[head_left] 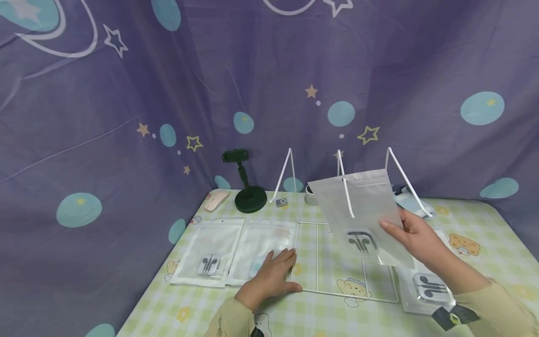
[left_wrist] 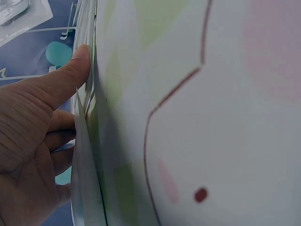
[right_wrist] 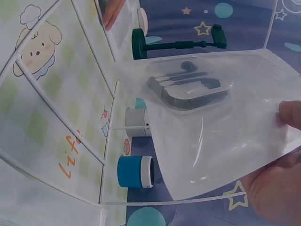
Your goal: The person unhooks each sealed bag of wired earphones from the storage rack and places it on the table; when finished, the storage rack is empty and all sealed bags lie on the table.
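My right hand (head_left: 414, 234) pinches the side edge of a translucent zip bag (right_wrist: 225, 141) with boxed earphones (head_left: 361, 241) in it. The bag is tilted at the middle prong (head_left: 347, 196) of a white wire rack (head_left: 350, 295); that prong crosses its top near a small hole, and I cannot tell whether it goes through. My left hand (head_left: 273, 276) rests with extended fingers on a flat zip bag (head_left: 269, 234), its thumb by the rack's front bar. Another bag (head_left: 223, 234) with earphones (head_left: 209, 265) lies left of it. Under my right forearm is one more earphone bag (head_left: 414, 304).
A dark green phone stand (head_left: 250, 199) and a pale pink mouse (head_left: 216, 201) stand at the back left. A small card (head_left: 281, 202) and a white cylinder (right_wrist: 136, 122) lie behind the rack. Near it is a blue-and-white cylinder (right_wrist: 134, 171). The rack's outer prongs (head_left: 408, 180) stick out forward.
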`<state>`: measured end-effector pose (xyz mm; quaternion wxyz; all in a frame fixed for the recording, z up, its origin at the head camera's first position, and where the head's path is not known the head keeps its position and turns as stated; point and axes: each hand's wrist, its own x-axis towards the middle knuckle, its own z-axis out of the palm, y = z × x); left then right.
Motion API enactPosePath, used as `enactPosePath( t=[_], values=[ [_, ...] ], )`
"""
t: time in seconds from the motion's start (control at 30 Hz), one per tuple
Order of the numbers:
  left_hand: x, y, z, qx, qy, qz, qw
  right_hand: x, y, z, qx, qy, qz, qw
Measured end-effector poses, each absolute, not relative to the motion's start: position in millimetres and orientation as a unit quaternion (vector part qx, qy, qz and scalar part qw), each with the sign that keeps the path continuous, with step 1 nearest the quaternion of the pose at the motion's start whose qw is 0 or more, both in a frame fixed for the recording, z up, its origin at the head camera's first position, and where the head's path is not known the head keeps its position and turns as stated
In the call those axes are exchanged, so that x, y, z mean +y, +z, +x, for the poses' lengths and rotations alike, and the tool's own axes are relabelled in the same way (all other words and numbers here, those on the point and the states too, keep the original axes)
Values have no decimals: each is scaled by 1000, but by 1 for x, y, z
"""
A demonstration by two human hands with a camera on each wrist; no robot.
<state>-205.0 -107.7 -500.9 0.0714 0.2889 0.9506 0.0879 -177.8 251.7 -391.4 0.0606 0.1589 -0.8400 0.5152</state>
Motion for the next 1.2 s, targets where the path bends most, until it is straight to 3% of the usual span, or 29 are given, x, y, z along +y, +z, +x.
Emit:
enactPosePath(
  t=[0.63,1.2],
  values=[
    [-109,-504,-203,949,94,289,78,252,-391,-144,-835,529,149,38],
    [-109,-500,-205,949,94,291,77,260,-391,-120,-828,522,194,61]
  ],
)
